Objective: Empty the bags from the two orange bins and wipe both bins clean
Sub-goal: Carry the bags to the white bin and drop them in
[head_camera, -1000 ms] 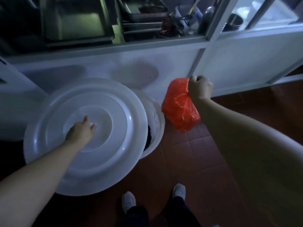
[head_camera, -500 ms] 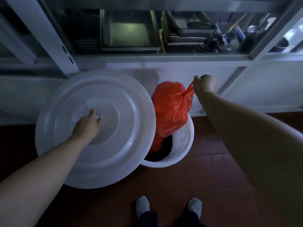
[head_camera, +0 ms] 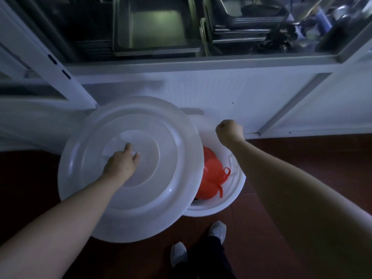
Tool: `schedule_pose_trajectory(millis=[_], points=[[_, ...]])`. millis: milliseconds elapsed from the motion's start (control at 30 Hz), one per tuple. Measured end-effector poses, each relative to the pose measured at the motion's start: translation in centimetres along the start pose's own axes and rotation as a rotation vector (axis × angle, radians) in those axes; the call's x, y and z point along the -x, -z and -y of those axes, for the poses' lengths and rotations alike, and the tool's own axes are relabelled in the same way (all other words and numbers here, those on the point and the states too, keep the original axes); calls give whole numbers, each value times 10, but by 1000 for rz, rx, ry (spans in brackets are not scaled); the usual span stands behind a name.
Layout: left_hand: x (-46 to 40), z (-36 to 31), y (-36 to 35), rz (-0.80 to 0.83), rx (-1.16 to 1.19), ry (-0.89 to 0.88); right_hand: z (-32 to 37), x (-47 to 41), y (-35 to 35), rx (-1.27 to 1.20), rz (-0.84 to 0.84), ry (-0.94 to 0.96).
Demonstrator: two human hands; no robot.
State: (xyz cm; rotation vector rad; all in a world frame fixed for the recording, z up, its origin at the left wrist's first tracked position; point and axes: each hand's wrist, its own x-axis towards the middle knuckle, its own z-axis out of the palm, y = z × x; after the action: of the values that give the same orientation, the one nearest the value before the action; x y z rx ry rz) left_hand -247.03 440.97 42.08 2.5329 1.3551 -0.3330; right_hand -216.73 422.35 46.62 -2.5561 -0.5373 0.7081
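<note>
An orange plastic bag (head_camera: 210, 176), its handles knotted, lies inside a large white bin (head_camera: 231, 202) on the floor. My left hand (head_camera: 121, 164) grips the middle of the bin's big round white lid (head_camera: 161, 188) and holds it off to the left, where it covers part of the opening. Over the bin's far rim, my right hand (head_camera: 229, 130) is curled into a fist with nothing in it. No orange bin is in view.
A white cabinet front (head_camera: 221, 93) stands just behind the bin. Its shelf above carries steel trays (head_camera: 153, 27) and utensils. The floor is dark red tile (head_camera: 302, 168). My feet (head_camera: 217, 230) in pale shoes stand close in front of the bin.
My right hand carried the orange bag from the right to over the white bin and let it go; the bag now lies inside. The lid stays held by my left hand.
</note>
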Motion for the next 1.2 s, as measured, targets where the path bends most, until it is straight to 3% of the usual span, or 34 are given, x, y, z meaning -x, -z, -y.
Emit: schedule_pose_trajectory(millis=[233,500,600,900,1200], points=[[-39,-76,-50,95,-29,-24,-65,-47,-8,35,46,17],[-79,-145,-124,177,-6,-140,-146,-70,-44,-9,15,-175],[-91,-157,-150,195,-39,-181,-171,-70,-57,85,-103,-141],[-101,-179,-212,201,-97,-265,-210,-68,-97,122,-43,-267],[-105,-183,-232,185,-90,-282,-214,-66,-124,116,-34,-268]])
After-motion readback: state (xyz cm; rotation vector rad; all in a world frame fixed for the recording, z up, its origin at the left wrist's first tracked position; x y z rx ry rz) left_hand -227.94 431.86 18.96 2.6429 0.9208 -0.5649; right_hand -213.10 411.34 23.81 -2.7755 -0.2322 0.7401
